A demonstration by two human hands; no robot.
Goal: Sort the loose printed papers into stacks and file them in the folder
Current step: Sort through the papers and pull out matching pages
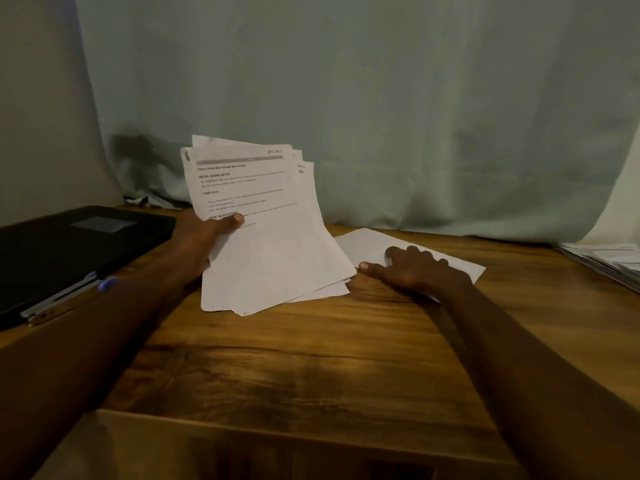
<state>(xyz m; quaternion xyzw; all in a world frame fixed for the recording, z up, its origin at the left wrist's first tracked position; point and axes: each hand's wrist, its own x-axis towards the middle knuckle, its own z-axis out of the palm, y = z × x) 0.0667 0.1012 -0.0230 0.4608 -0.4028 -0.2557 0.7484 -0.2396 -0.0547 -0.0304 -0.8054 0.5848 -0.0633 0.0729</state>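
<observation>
My left hand grips a fanned bundle of printed papers by its left edge, thumb on the top sheet. The bundle stands tilted, its lower edge resting on the wooden table. My right hand lies palm down, fingers loosely bent, on a single white sheet flat on the table just right of the bundle. A black folder lies closed at the left of the table, with a metal clip bar along its near edge.
Another pile of papers sits at the table's far right edge. A pale blue-green curtain hangs behind the table. Two blue caps show beside the folder's clip bar.
</observation>
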